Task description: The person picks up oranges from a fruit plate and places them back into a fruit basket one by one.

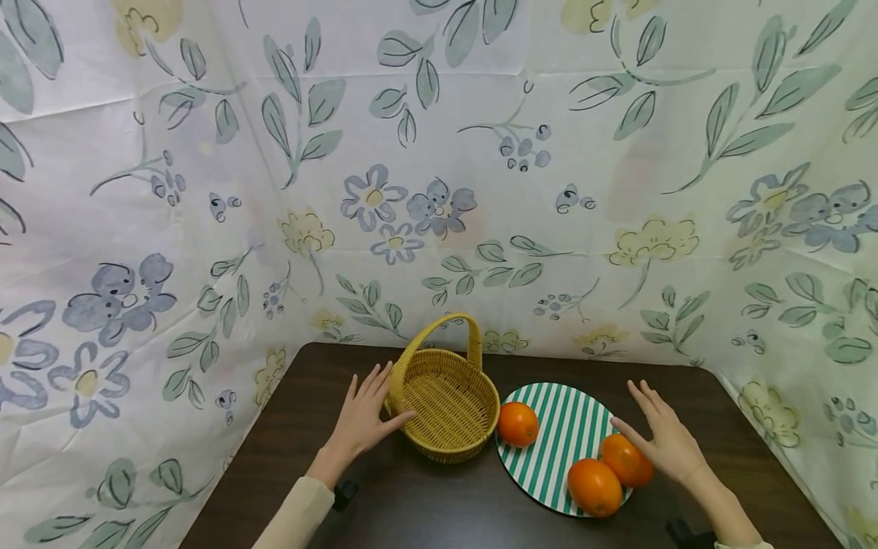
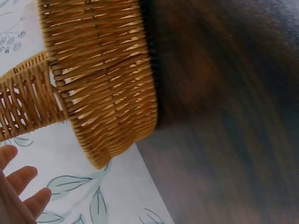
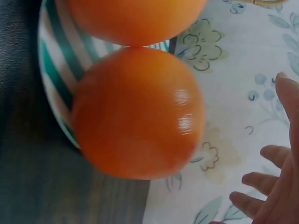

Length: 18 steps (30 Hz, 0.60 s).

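Observation:
The yellow wicker basket stands upright with its handle raised; nothing lies inside it. My left hand is spread at its left side, fingers straight; whether it touches the basket I cannot tell. In the left wrist view the basket's woven wall shows beyond the fingertips of my left hand. My right hand, fingers extended, hovers beside two oranges at the right of a green-and-white striped plate. The right wrist view shows an orange apart from my right hand.
Another orange sits on the plate's left side, close to the basket. The dark wooden table extends under everything. A floral cloth hangs behind the table and along its sides.

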{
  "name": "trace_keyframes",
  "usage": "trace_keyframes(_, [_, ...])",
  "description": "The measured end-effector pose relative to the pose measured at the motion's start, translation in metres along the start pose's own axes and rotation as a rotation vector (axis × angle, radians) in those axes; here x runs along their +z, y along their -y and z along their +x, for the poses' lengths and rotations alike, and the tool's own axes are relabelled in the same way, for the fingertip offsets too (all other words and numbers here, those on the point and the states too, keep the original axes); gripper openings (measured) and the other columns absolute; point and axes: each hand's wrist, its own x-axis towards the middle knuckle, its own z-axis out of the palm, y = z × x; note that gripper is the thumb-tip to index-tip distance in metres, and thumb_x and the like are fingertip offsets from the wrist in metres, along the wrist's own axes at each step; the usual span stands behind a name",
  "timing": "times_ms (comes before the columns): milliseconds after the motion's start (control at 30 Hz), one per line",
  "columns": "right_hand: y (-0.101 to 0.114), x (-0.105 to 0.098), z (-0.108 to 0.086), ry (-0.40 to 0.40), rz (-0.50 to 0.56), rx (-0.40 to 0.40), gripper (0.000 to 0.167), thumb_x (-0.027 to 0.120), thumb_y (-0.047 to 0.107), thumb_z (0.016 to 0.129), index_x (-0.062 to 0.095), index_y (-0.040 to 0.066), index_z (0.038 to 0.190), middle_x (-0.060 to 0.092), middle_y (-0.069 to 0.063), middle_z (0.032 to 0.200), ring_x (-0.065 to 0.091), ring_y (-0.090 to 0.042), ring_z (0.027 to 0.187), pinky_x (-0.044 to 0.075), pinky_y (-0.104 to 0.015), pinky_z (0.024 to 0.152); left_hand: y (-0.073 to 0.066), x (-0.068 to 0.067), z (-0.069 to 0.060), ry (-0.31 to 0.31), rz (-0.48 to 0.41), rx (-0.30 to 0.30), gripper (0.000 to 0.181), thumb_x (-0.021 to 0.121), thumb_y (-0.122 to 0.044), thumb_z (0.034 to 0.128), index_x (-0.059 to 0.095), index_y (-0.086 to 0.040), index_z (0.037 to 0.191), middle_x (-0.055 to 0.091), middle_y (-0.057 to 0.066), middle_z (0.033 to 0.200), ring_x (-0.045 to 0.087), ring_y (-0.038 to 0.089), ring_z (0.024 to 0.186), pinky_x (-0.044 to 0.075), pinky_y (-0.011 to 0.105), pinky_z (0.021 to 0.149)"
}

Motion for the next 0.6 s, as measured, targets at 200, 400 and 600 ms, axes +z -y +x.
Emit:
trace_keyframes(200, [-0.003, 0.004, -0.007, 0.045, -0.012, 0.058, 0.081, 0.055, 0.049, 0.089, 0.014, 0.015, 0.151, 0.015, -0.026, 0.151, 0.027, -0.056, 0.124, 0.03, -0.076, 0.078, 0.002, 0.004, -0.004, 0.02, 0.002, -0.018, 0.089, 0.049, -0.07, 0.0802, 0.026, -0.016, 0.148, 0.025, 0.003, 0.153, 0.019, 0.024, 0.141, 0.004, 0.057, 0.112])
trace_keyframes(400, [-0.008, 0.011, -0.014, 0.052, -0.009, 0.066, 0.081, 0.055, 0.048, 0.09, 0.018, 0.009, 0.149, 0.017, -0.029, 0.149, 0.027, -0.057, 0.123, 0.031, -0.076, 0.079, 0.005, 0.007, -0.01, 0.017, -0.002, -0.021, 0.085, 0.05, -0.069, 0.0805, 0.033, -0.017, 0.145, 0.025, 0.002, 0.152, 0.018, 0.024, 0.142, 0.007, 0.059, 0.111])
trace_keyframes(600, [-0.013, 0.018, -0.022, 0.032, 0.0, 0.045, 0.076, 0.058, 0.043, 0.089, 0.026, 0.005, 0.146, 0.023, -0.033, 0.145, 0.029, -0.058, 0.121, 0.029, -0.077, 0.079, 0.007, 0.012, -0.015, 0.034, -0.023, -0.031, 0.082, 0.049, -0.069, 0.0813, 0.033, -0.02, 0.145, 0.025, 0.002, 0.153, 0.016, 0.023, 0.142, 0.004, 0.058, 0.112])
